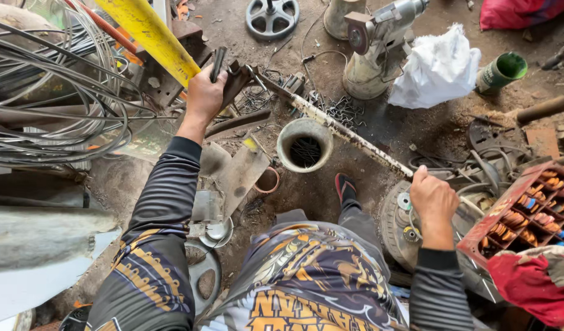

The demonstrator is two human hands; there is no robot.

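The person is sitting low on a dirt workshop floor, working a long rusty lever (346,136) that is running diagonally from a small bending jig (240,73) at upper left down toward the right. The right hand (434,199) is wrapping closed around the lever's lower end, fingers curled fully on it. The left hand (205,95) is clamping shut on a dark metal piece (218,62) just beside the jig, thumb side up, with the piece sticking out above the fist. Directly under the lever's middle a round can (304,144) is standing open, holding what look like small bent wire pieces, and more of them are lying loose in a pile (340,110) past the lever. A coil of wire (46,92) is filling the far left, and a red crate (527,211) of worn discs is sitting touching the right forearm's side. The risk I am judging here is at the left hand: it is gripping so near the jig that a hard pull on the lever could pinch the fingers or whip the piece loose. The lever could also slip off its pivot and swing into the can, tipping it, and the sandalled foot (344,186) is resting near its path.
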